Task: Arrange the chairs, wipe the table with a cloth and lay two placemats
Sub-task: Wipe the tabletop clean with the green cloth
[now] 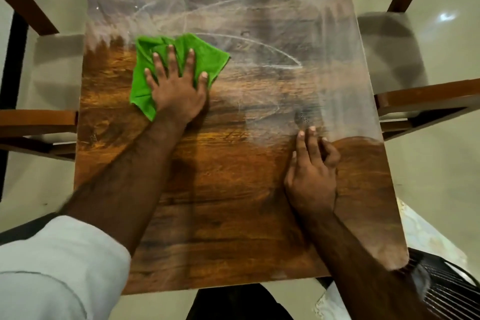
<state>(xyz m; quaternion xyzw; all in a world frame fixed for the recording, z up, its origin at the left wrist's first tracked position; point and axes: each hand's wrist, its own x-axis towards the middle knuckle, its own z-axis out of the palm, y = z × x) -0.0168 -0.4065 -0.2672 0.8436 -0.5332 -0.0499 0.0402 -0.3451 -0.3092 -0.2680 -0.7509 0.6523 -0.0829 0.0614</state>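
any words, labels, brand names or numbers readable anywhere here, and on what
None: no text can be read in this view.
The green cloth under the left hand shows no tag or print.
The table shows only wood grain and pale wipe streaks.
The pale patterned sheet at the lower right shows a faint pattern but no legible letters.
The dark ribbed object beside it shows only lines.

A pale glossy floor (pixel 441 176) catches a glint of light (pixel 447 17), wooden chairs (pixel 426 96) stand on both sides, and a black wire grille (pixel 446 291) shows at lower right.
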